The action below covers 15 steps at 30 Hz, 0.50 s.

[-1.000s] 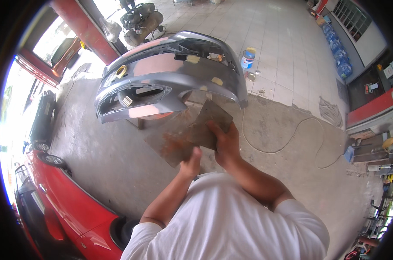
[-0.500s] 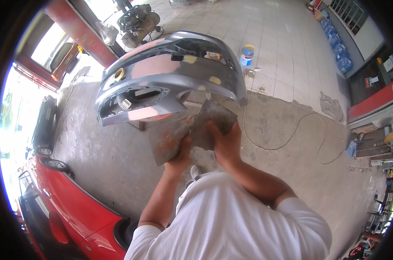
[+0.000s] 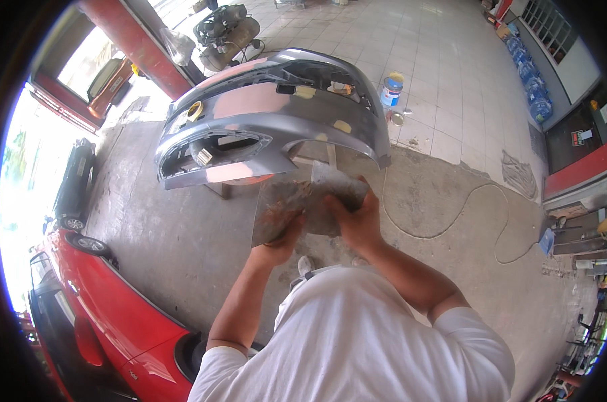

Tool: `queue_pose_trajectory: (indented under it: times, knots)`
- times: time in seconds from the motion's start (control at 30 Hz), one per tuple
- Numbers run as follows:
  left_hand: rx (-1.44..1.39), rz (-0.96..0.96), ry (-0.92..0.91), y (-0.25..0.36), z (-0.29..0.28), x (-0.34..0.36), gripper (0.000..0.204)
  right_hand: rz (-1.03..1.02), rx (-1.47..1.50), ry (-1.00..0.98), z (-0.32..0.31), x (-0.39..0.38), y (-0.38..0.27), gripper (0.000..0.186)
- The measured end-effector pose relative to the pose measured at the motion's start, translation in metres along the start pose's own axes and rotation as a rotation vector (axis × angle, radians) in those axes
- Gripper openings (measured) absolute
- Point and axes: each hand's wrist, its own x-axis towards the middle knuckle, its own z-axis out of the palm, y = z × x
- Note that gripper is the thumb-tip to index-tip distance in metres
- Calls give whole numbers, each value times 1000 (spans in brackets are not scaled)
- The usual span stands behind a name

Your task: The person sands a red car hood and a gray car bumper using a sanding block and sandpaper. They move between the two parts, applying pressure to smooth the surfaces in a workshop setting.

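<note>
My left hand [image 3: 281,238] grips a rust-stained grey flat plate [image 3: 273,213] by its lower right part, thumb across its face. My right hand [image 3: 357,214] is closed on a second dark grey flat plate [image 3: 330,179], whose edge meets or overlaps the first; I cannot tell which. Just beyond them a grey car bumper [image 3: 250,114] with pink and pale yellow patches rests on a stand [image 3: 328,154]. A yellow ring, perhaps a tape roll [image 3: 195,111], is on the bumper.
A red car [image 3: 116,321] stands at my left, a dark car [image 3: 76,177] behind it. An air compressor [image 3: 226,40] is beyond the bumper. A paint can [image 3: 390,95] stands on the tiles; a cord [image 3: 444,228] snakes across the concrete. Blue water bottles [image 3: 532,87] line the right wall.
The left-hand plate has swung to a more upright angle and moved right, nearer the other plate. My left hand has shifted a little left and up along it. Both grips remain.
</note>
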Motion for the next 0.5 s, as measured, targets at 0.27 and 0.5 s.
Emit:
queue_pose_trajectory:
  times: [0.27,0.5]
  knots:
    - [-256,-143,313,-12,35,-11,20,-40,125,95,9,3,-12,35]
    - [-476,-202,223,5,33,-3,27,43,117,250,14,1,-14,38]
